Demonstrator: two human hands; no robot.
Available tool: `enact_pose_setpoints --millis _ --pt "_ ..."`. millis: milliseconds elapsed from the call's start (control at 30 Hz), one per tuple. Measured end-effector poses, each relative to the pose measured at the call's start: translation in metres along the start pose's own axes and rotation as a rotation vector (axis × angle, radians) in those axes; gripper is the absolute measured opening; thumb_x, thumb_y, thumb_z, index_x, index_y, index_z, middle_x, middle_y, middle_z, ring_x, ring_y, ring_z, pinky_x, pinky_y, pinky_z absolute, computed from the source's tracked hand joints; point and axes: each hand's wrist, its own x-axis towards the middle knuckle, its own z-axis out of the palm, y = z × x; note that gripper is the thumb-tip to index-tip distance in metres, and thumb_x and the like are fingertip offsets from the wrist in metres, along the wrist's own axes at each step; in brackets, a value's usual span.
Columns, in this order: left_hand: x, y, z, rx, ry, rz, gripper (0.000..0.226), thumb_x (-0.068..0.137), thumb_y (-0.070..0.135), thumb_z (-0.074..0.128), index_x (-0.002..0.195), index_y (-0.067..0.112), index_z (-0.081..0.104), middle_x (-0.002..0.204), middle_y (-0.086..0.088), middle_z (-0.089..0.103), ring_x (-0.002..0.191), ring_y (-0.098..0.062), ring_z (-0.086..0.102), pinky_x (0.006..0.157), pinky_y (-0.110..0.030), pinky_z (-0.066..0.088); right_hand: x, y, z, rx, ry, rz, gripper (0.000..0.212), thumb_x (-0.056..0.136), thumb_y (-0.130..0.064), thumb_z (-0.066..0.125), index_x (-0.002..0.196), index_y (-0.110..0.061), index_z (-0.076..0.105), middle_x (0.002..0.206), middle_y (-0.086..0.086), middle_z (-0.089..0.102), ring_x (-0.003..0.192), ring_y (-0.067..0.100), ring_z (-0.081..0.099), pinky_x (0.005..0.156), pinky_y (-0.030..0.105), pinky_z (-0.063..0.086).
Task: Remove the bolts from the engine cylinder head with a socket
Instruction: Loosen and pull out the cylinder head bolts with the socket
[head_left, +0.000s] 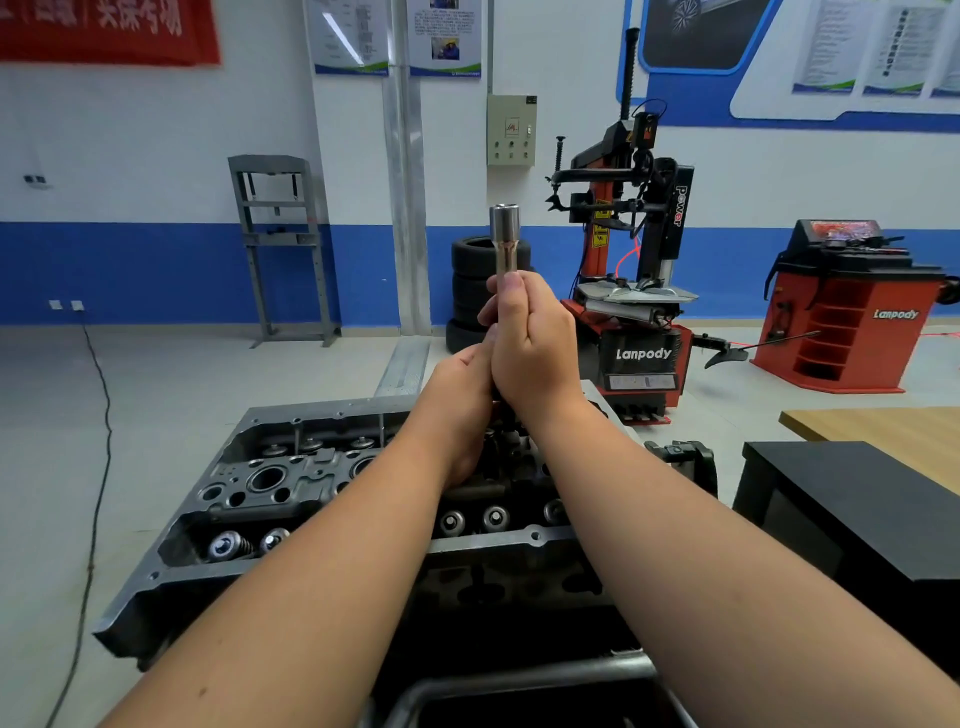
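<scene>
Two hands wrap one upright metal tool above the engine. The right hand has its fingers curled round the shaft, thumb laid along it, just below the long silver socket, whose open end points up. The left hand grips the same shaft lower down, pressed against the right hand, its fingers curled round the far side and mostly hidden. The lower end of the tool is covered by the hands, so whether it touches the engine cannot be told.

Under the forearms lies the cylinder head, a grey casting with round bores, valve springs along its near edge and small bolt holes in its rim. No bolt can be picked out for certain.

To the right stands a black cabinet with a wooden tabletop behind it. Farther back are a red tyre changer, a red wheel balancer, stacked tyres and a grey press frame against the blue-and-white wall.
</scene>
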Motion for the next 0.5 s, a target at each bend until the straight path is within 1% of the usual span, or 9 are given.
enact_pose_setpoints --millis 100,167,233,267,333,367,400,433,500 --pt "-0.0011 -0.0006 0.0009 -0.001 0.013 0.019 0.028 0.107 0.035 0.054 0.114 0.012 0.069 0.112 -0.016 0.075 0.095 -0.023 0.069 0.085 -0.04 0.058 -0.0004 -0.0008 -0.0023 -0.016 -0.002 -0.013 0.026 0.096 -0.043 0.056 0.096 -0.017 0.051 0.076 -0.011 0.058 0.07 -0.004 0.058 0.063 0.01 0.044" --pt "-0.0012 -0.0006 0.0023 -0.015 0.04 0.019 0.029 0.107 0.032 0.054 0.118 0.008 0.066 0.112 -0.019 0.075 0.096 -0.026 0.066 0.086 -0.044 0.055 -0.0001 -0.0001 -0.0032 -0.046 0.044 -0.028 0.024 0.094 -0.037 0.063 0.093 -0.017 0.049 0.073 -0.013 0.055 0.068 -0.006 0.056 0.061 0.008 0.041" --pt "-0.0006 -0.0006 0.0032 -0.025 0.05 0.018 0.032 0.108 0.033 0.053 0.12 0.005 0.064 0.105 -0.013 0.075 0.095 -0.025 0.066 0.086 -0.044 0.056 0.0002 -0.0005 -0.0025 -0.072 0.061 -0.033 0.02 0.096 -0.032 0.059 0.087 -0.016 0.051 0.069 -0.012 0.055 0.065 -0.005 0.055 0.058 0.008 0.04" --pt "0.0001 -0.0006 0.0032 -0.023 0.04 0.018 0.035 0.108 0.036 0.052 0.121 0.006 0.064 0.104 -0.011 0.076 0.094 -0.023 0.068 0.086 -0.042 0.057 0.0003 -0.0006 -0.0017 -0.068 0.054 -0.026 0.02 0.097 -0.032 0.055 0.086 -0.015 0.052 0.069 -0.009 0.056 0.065 -0.001 0.056 0.057 0.009 0.04" --pt "0.0005 0.0 0.0023 -0.008 0.002 0.008 0.038 0.109 0.041 0.048 0.116 0.01 0.069 0.099 -0.008 0.078 0.087 -0.017 0.071 0.079 -0.035 0.06 -0.0002 -0.0004 -0.0003 -0.046 0.025 -0.006 0.029 0.1 -0.034 0.044 0.087 -0.011 0.057 0.07 -0.004 0.059 0.064 0.007 0.057 0.057 0.015 0.043" --pt "0.0003 0.0003 0.0018 0.0 -0.01 0.002 0.038 0.109 0.041 0.047 0.113 0.01 0.071 0.094 -0.006 0.078 0.082 -0.014 0.071 0.074 -0.031 0.06 -0.0004 0.0 0.0 -0.038 0.014 -0.002 0.034 0.101 -0.034 0.04 0.088 -0.009 0.06 0.072 -0.003 0.06 0.066 0.009 0.058 0.059 0.018 0.044" --pt "0.0 0.0005 0.0012 0.008 -0.012 0.001 0.038 0.11 0.04 0.047 0.111 0.01 0.071 0.091 -0.005 0.077 0.079 -0.013 0.071 0.071 -0.029 0.059 -0.0005 0.0006 -0.0001 -0.033 0.008 -0.004 0.037 0.101 -0.034 0.038 0.09 -0.007 0.061 0.073 -0.003 0.061 0.067 0.009 0.058 0.061 0.018 0.044" --pt "-0.0006 0.0007 0.001 0.012 -0.007 0.002 0.037 0.109 0.038 0.048 0.112 0.009 0.071 0.092 -0.005 0.077 0.08 -0.014 0.07 0.07 -0.029 0.059 -0.0005 0.0007 -0.0004 -0.029 0.001 -0.009 0.036 0.101 -0.034 0.039 0.092 -0.007 0.061 0.074 -0.004 0.062 0.068 0.006 0.058 0.061 0.015 0.043" --pt "-0.0016 0.0006 0.001 0.001 0.01 0.01 0.032 0.108 0.034 0.052 0.117 0.008 0.069 0.099 -0.009 0.075 0.088 -0.02 0.068 0.077 -0.036 0.057 -0.0002 -0.0001 -0.0017 -0.031 -0.014 -0.019 0.025 0.099 -0.037 0.049 0.098 -0.013 0.057 0.077 -0.009 0.061 0.07 -0.001 0.058 0.062 0.011 0.043"
